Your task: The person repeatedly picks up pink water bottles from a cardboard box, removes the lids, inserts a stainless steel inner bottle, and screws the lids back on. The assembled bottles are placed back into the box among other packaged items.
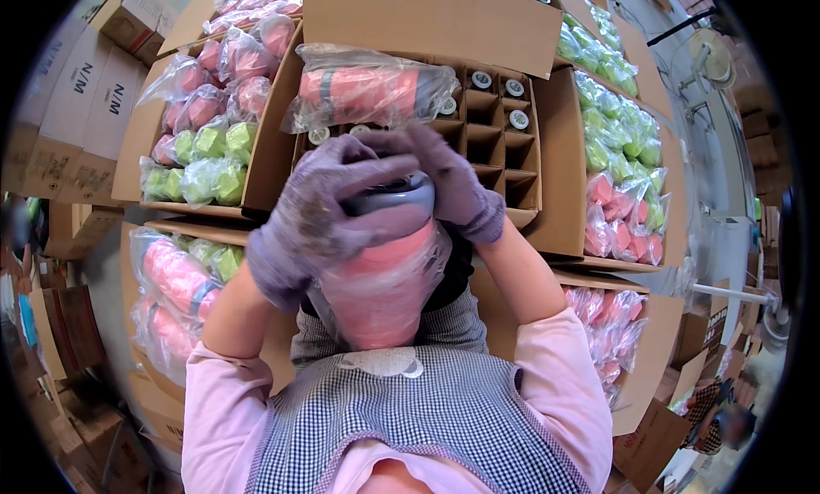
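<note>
A pink bottle [376,289] with a grey collar [393,195] stands upright in front of my body, its lower part in a clear plastic bag. My gloved left hand [329,208] is wrapped round the collar and upper side, fingers slightly blurred. On the far right side of the collar, my gloved right hand [453,182] is closed against it, its fingertips partly hidden behind the left hand. Just beyond, a second bagged pink bottle [367,93] lies on its side across a divided carton [504,212]. Several round-capped items [482,81] sit in that carton's compartments.
To the left, an open carton [256,174] holds bagged pink and green pieces [201,110]. Another carton [559,178] with green and pink bagged pieces [623,144] stands at right. More bagged pink bottles [175,276] lie at lower left. Stacked closed cartons [85,88] stand far left.
</note>
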`<state>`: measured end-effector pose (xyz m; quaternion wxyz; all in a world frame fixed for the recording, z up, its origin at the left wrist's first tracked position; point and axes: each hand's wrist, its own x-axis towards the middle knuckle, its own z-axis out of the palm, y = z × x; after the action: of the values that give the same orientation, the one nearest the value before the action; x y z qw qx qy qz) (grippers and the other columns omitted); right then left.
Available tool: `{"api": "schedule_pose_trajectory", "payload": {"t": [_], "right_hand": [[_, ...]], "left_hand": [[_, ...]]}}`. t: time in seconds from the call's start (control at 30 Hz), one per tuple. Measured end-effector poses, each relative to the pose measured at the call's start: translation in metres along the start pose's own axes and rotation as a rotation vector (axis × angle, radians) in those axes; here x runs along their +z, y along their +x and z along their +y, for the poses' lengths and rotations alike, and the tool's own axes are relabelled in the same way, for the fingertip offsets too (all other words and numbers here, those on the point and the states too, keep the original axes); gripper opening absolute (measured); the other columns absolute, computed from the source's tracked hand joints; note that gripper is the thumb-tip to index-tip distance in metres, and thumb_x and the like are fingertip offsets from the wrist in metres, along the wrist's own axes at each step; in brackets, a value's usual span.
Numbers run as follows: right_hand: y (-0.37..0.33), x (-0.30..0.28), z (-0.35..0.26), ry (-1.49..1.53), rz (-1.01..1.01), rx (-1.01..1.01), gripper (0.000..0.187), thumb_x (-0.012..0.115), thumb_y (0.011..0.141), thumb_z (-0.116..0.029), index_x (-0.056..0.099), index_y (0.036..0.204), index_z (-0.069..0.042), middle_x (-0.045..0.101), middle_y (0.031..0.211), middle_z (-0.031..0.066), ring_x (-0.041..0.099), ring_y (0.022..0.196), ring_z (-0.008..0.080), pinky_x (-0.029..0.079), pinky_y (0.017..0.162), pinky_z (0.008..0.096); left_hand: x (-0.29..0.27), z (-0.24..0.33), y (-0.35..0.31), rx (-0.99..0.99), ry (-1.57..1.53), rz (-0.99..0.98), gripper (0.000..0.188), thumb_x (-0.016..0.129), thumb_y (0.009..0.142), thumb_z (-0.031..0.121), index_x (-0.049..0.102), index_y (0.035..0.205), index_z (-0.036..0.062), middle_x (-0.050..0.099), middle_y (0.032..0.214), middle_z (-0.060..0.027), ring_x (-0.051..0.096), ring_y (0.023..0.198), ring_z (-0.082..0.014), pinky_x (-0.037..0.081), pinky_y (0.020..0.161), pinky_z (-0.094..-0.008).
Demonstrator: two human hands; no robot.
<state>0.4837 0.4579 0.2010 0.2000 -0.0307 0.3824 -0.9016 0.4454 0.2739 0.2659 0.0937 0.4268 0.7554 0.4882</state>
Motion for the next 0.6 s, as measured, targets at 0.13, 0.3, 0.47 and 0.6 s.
{"api": "schedule_pose_trajectory", "payload": {"t": [0.13,0.3,0.47,0.6], "right_hand": [[-0.002,0.012,-0.009,-0.393,0.032,-0.121,0.060,0.035,0.106,-0.049,0.060,0.132,-0.001,0.066,0.123,0.0131,0.062,0.115,0.0215,0.044,0.105,0.0321],[0.008,-0.002,-0.017,-0.879,-0.031,-0.324,0.061,0.033,0.106,-0.048,0.066,0.124,0.000,0.070,0.115,0.0138,0.065,0.109,0.0229,0.046,0.102,0.0330],[0.001,0.007,-0.011,-0.450,0.030,-0.164,0.057,0.036,0.106,-0.045,0.060,0.130,0.000,0.066,0.123,0.0140,0.062,0.113,0.0213,0.045,0.103,0.0328],[0.002,0.006,-0.004,-0.639,0.037,-0.318,0.055,0.040,0.107,-0.039,0.047,0.142,0.002,0.056,0.138,0.0153,0.059,0.121,0.0223,0.041,0.111,0.0359]], "left_hand": [[-0.013,-0.012,-0.013,-0.045,-0.044,-0.036,0.034,0.076,0.077,0.013,0.076,0.109,0.0025,0.064,0.108,-0.0131,0.063,0.106,-0.0255,0.049,0.094,-0.0355],[0.003,-0.010,-0.012,-0.009,0.033,0.153,0.035,0.085,0.070,0.017,0.079,0.104,0.0094,0.066,0.094,-0.0112,0.064,0.093,-0.0270,0.051,0.084,-0.0381],[-0.020,-0.018,-0.009,-0.062,-0.173,-0.006,0.052,0.081,0.072,0.029,0.073,0.118,0.0054,0.067,0.112,-0.0140,0.062,0.107,-0.0282,0.048,0.099,-0.0410],[-0.009,-0.029,-0.019,0.036,-0.288,0.017,0.043,0.078,0.077,0.021,0.073,0.116,0.0045,0.067,0.117,-0.0139,0.058,0.120,-0.0307,0.043,0.106,-0.0450]]}}
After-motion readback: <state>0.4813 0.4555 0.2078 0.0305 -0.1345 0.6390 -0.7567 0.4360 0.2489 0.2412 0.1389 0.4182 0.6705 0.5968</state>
